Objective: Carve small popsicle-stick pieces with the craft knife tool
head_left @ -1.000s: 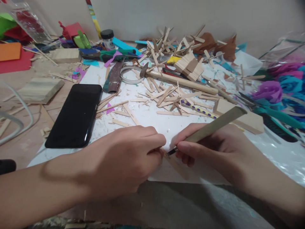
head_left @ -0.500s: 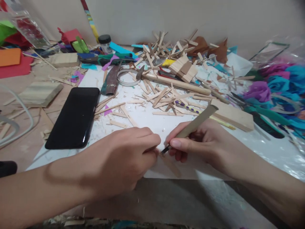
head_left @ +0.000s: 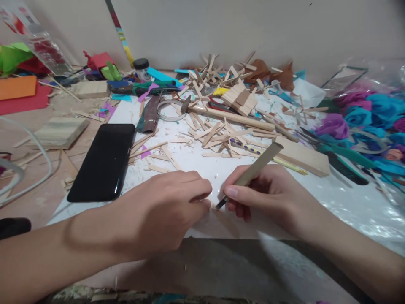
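My left hand (head_left: 177, 207) is closed, thumb and finger pinched on the upper end of a flat wooden craft stick (head_left: 225, 220). The stick lies slanted near the front edge of the white board, and its pinched end is hidden by my fingers. My right hand (head_left: 265, 194) grips a craft knife (head_left: 260, 162) with a tan handle, held like a pen. Its short dark blade points down and left, with the tip at the stick just beside my left fingertips. Whether the blade cuts into the wood is too small to tell.
Left of my hands lies a black phone (head_left: 103, 162). Behind are loose craft sticks (head_left: 218, 135), a hammer (head_left: 230, 117), a tape roll (head_left: 172, 110) and a wood block (head_left: 300, 156). Green-handled scissors (head_left: 348, 162) and paper flowers (head_left: 363, 114) are at right. The white board's (head_left: 202, 232) edge is close.
The view has tilted and shifted a little, so the background sits lower. The knife tip has slid slightly towards me along the stick, away from my left fingertips. Both grips are unchanged.
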The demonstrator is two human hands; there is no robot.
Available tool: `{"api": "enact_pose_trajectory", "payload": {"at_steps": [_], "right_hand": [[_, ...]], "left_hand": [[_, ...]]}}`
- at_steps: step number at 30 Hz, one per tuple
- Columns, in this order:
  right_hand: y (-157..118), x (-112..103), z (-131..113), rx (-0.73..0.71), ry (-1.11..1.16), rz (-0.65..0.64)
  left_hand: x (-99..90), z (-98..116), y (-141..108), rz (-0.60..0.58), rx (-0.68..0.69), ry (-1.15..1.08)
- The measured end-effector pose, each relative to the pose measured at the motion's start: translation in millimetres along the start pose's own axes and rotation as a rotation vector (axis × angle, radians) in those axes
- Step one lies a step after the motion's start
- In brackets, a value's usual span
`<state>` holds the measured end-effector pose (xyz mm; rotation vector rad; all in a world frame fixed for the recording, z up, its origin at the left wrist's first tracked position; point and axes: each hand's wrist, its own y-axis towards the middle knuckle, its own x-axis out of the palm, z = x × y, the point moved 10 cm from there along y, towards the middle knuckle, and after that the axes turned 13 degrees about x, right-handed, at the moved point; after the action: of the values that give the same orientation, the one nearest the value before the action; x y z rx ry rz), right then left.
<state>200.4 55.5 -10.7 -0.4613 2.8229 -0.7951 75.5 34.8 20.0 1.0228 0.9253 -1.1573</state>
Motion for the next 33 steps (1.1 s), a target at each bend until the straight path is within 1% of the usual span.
{"api": "enact_pose_trajectory", "payload": {"at_steps": [3, 6, 9, 11, 12, 17, 19, 21, 29, 31, 33], "right_hand": [[-2.2, -0.8, -0.2, -0.002, -0.077, 0.045], [-5.1, 0.3, 0.0, -0.014, -0.166, 0.080], [-6.3, 0.2, -0.3, -0.034, -0.190, 0.110], [-4.4, -1.7, 0.8, -0.024, -0.159, 0.119], [-2.6, -1.7, 1.6, -0.016, -0.137, 0.104], [3.0, -0.6, 3.3, -0.002, 0.075, -0.040], [1.5, -3.7, 3.5, -0.016, 0.132, -0.040], [-0.5, -5.7, 4.7, -0.022, 0.132, -0.015], [-1.4, -3.9, 0.8, -0.052, -0.115, 0.140], [-4.8, -3.1, -5.0, -0.108, -0.201, 0.174], [-11.9, -1.0, -14.4, -0.204, -0.312, 0.212]], "left_hand": [[0.8, 0.5, 0.3, -0.031, 0.000, 0.026], [-1.7, 1.1, 0.4, 0.006, 0.016, 0.021], [-2.6, 4.5, 0.6, 0.039, 0.052, 0.018], [-3.1, 4.9, 0.4, 0.054, 0.043, 0.020], [-3.3, 4.6, 0.2, 0.059, 0.032, 0.021], [-1.8, 3.7, 0.0, 0.052, 0.010, 0.010], [-2.3, 2.5, -0.3, 0.060, 0.013, 0.000], [-2.2, 1.1, -0.9, 0.060, 0.016, 0.000], [-1.4, -1.0, -1.7, 0.071, 0.034, -0.037], [-1.2, -0.8, -1.7, 0.065, 0.040, -0.031], [-0.6, -0.5, -1.7, 0.051, 0.048, -0.024]]}}
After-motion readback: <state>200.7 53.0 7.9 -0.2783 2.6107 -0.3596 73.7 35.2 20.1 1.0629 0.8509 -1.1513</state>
